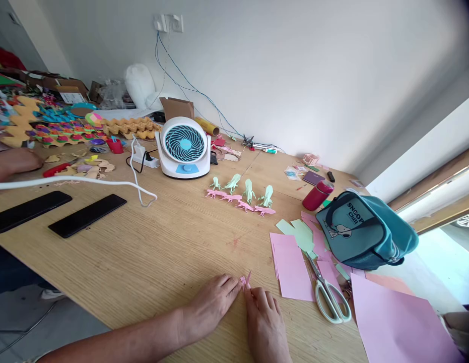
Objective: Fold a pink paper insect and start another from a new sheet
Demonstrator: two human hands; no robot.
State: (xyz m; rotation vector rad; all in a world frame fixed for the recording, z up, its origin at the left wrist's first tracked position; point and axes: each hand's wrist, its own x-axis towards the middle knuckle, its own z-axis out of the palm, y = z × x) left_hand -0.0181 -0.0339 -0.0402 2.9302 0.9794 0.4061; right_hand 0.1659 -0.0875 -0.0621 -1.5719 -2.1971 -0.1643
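1. A small pink bit (245, 282) of folded paper is on the near part of the table (162, 252), between two hands. One thin point sticks up.
2. The left hand (209, 306) pinches it from the left. The right hand (267, 322) pinches its near end. The fingers hide some of it.
3. I think this bit is only part made. It does not look like an animal to me, so some folding seems left.
4. Farther off stand pink animals (264, 209) in a row, with green animals (249, 189) just behind them. Those look done.
5. To the right lie pink sheets (294, 269) and green paper (304, 236), flat and not made into anything. The scissors (327, 298) lie beside them, and no hand is on them.
6. A big pink sheet (400, 317) lies at the near right. Behind the paper are a bag (351, 227) and a red bottle (317, 196).
7. A fan (184, 146) stands far off, left of the animals.
8. At the far left is another person's hand (24, 160). I cannot tell what it does.
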